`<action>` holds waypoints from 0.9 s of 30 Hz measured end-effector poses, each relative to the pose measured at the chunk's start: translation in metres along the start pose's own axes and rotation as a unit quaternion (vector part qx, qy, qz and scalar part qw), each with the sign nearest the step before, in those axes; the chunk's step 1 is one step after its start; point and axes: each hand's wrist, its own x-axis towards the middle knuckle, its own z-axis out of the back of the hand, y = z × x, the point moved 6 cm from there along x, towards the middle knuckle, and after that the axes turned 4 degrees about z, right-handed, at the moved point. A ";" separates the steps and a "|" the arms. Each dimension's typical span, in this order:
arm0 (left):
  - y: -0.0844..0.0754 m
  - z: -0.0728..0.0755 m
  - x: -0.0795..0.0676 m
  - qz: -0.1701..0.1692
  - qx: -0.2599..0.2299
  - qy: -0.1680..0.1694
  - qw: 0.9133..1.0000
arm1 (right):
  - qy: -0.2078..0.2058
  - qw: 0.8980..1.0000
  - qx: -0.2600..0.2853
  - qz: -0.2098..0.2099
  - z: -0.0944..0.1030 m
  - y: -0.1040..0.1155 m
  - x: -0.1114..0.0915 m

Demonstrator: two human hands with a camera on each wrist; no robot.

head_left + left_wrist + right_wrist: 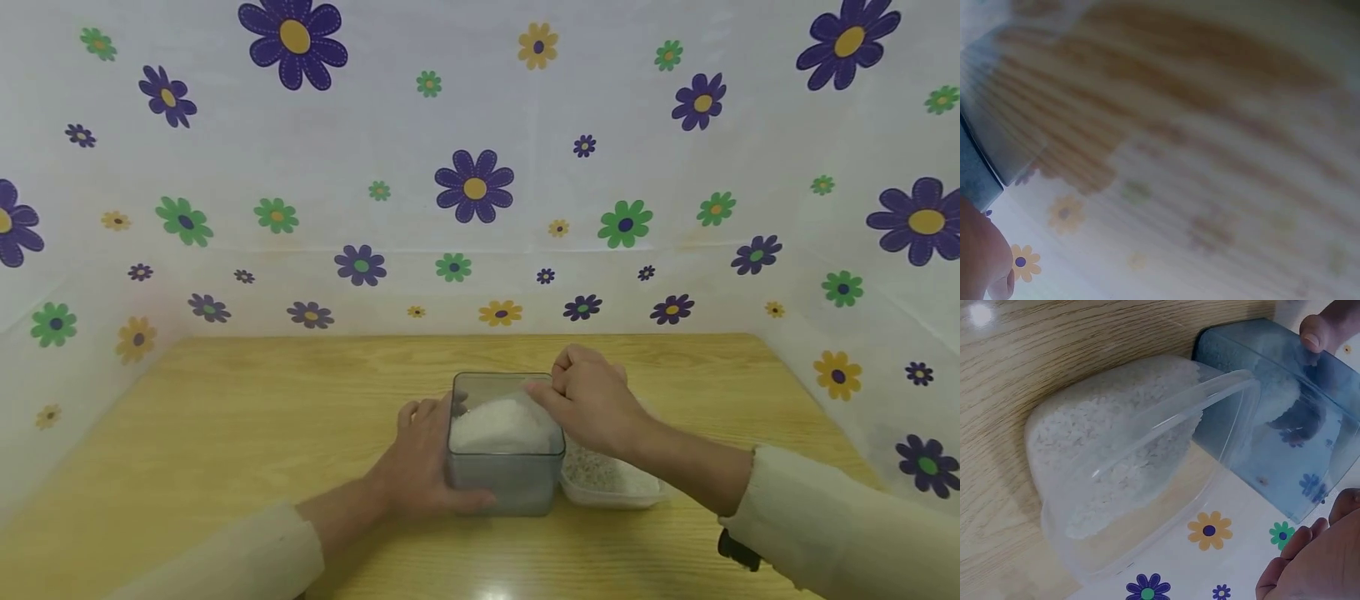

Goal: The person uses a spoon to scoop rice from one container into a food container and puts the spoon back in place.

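Observation:
A blue-tinted clear square container (506, 483) stands on the table with a mound of white rice (502, 429) inside. My left hand (420, 462) grips its left side, thumb across the front and fingers behind. Over its right rim is my right hand (596, 400), fingers curled and thumb pointing inward; whether anything is inside its grasp is hidden. In the right wrist view, this right hand (1319, 562) is beside the container's open end. Right of the container sits a clear plastic tub (611, 500), which holds rice (1116, 437) heaped towards one side.
The wooden table (300, 417) is bordered by a white flower-patterned cloth (405, 133) at the back and both sides. The tub stands close against the blue container. A black band (738, 550) shows below the right sleeve.

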 end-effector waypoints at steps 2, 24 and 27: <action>0.000 0.000 0.000 -0.002 -0.001 -0.003 1.000 | -0.003 1.000 0.006 -0.001 0.003 -0.002 -0.001; -0.004 0.002 0.001 0.003 -0.001 0.004 1.000 | -0.019 0.996 0.071 -0.048 0.047 -0.030 -0.006; -0.004 0.002 0.002 0.000 -0.006 0.001 1.000 | -0.022 0.996 0.065 -0.055 0.053 -0.038 -0.010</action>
